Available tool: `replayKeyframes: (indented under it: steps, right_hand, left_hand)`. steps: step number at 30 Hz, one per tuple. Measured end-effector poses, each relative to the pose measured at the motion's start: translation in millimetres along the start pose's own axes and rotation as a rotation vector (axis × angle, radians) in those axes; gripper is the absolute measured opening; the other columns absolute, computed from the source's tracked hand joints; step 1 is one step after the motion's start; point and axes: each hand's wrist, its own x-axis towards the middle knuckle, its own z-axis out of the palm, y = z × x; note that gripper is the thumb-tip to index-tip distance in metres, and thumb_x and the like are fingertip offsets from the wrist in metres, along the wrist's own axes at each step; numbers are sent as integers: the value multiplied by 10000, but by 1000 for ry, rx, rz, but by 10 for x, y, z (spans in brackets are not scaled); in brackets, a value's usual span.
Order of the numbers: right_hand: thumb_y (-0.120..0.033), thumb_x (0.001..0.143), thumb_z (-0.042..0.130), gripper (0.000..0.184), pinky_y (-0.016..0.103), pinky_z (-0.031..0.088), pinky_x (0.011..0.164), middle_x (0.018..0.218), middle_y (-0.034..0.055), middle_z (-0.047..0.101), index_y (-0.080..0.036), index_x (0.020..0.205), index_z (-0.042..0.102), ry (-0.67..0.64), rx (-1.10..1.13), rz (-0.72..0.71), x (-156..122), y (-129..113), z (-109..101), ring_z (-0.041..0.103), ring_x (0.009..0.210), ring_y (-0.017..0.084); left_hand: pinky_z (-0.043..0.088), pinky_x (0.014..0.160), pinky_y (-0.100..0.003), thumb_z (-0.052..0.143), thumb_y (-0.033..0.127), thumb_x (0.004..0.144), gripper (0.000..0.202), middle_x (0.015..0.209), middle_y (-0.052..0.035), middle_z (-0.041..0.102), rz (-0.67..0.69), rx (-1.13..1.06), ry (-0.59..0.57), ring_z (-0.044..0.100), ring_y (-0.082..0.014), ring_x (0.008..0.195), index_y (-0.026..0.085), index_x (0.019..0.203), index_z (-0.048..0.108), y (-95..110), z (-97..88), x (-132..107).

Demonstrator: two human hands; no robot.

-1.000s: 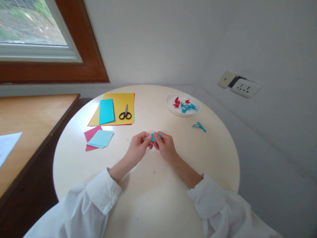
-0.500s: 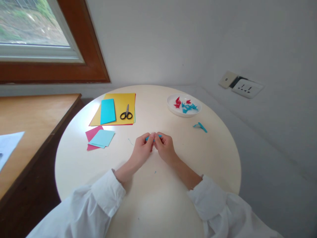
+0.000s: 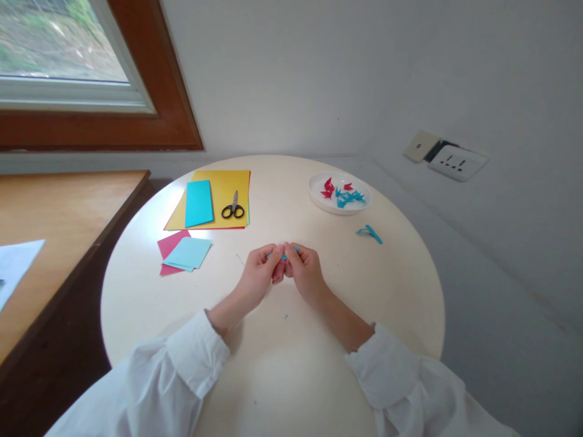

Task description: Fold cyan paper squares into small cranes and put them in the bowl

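Both my hands meet over the middle of the round cream table (image 3: pixel 392 303). My left hand (image 3: pixel 259 276) and my right hand (image 3: pixel 304 271) pinch a small folded piece of blue paper (image 3: pixel 283 256) between their fingertips; most of the piece is hidden by the fingers. A curled blue paper strip (image 3: pixel 370 233) lies on the table to the right of my hands. Behind it stands a white plate (image 3: pixel 319 195) with several small red and blue folded paper shapes.
At the back left lie yellow sheets (image 3: pixel 223 185) with a blue sheet (image 3: pixel 198 203) and black-handled scissors (image 3: pixel 232 206) on them. Nearer lie a light blue sheet (image 3: pixel 189 252) over pink paper (image 3: pixel 169 244). A wooden desk (image 3: pixel 50 224) stands left; wall sockets (image 3: pixel 456 162) at right.
My fingertips have closed tighter round the blue paper, so less of it shows now. The hands stay in about the same place.
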Motion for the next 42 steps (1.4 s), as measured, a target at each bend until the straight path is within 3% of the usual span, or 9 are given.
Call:
replayKeyframes:
  steps: [7, 12, 17, 27, 33, 39, 42]
  right_hand:
    - [-542, 743, 537, 463, 209, 258, 338, 366, -71, 366, -194, 470, 402, -24, 66, 60, 8, -12, -37, 312, 330, 56]
    - [-557, 747, 516, 476, 213, 272, 348, 377, -65, 367, -202, 459, 381, -42, -55, -26, 6, -59, -59, 335, 341, 62]
    - [-570, 755, 487, 469, 220, 268, 341, 381, -61, 376, -211, 472, 379, -57, -101, -61, -10, -103, -42, 333, 341, 70]
    - [-574, 779, 465, 481, 222, 319, 389, 423, -60, 355, -203, 489, 373, -20, -104, -39, -49, -80, -61, 374, 396, 78]
    - [-631, 773, 428, 539, 224, 265, 372, 378, -47, 378, -196, 459, 377, -9, -8, 28, -9, -46, -95, 334, 363, 69]
    - [-622, 767, 447, 494, 213, 244, 370, 396, -58, 404, -182, 543, 457, 26, 158, 48, 42, 12, -97, 329, 356, 62]
    - [-585, 699, 564, 415, 205, 257, 382, 410, -80, 396, -183, 618, 498, -23, 116, 40, 44, -30, -103, 332, 374, 60]
  left_hand:
    - [285, 455, -220, 571, 450, 772, 407, 446, 38, 439, -13, -23, -109, 387, -61, 424, 156, 519, 447, 33, -38, 2]
    - [325, 499, -237, 547, 434, 795, 397, 458, 27, 456, -2, -68, -171, 424, -83, 467, 154, 522, 476, -2, -84, 19]
    - [305, 500, -232, 538, 431, 811, 396, 464, 42, 415, 17, 9, -135, 390, -75, 477, 156, 539, 453, -42, -78, 24]
    - [267, 485, -226, 622, 434, 742, 377, 461, 64, 370, -47, -159, -160, 337, -59, 459, 159, 562, 438, 23, -15, -12]
    - [281, 498, -236, 637, 447, 723, 394, 474, 59, 374, -71, -179, -141, 336, -66, 476, 170, 565, 406, 78, 3, -30]
    - [266, 479, -224, 659, 418, 711, 411, 455, 72, 335, -63, -211, -118, 312, -57, 462, 171, 547, 376, 100, -9, -13]
    - [252, 462, -219, 651, 413, 716, 394, 440, 70, 349, -53, -134, -118, 321, -51, 444, 160, 537, 407, 72, -29, 7]
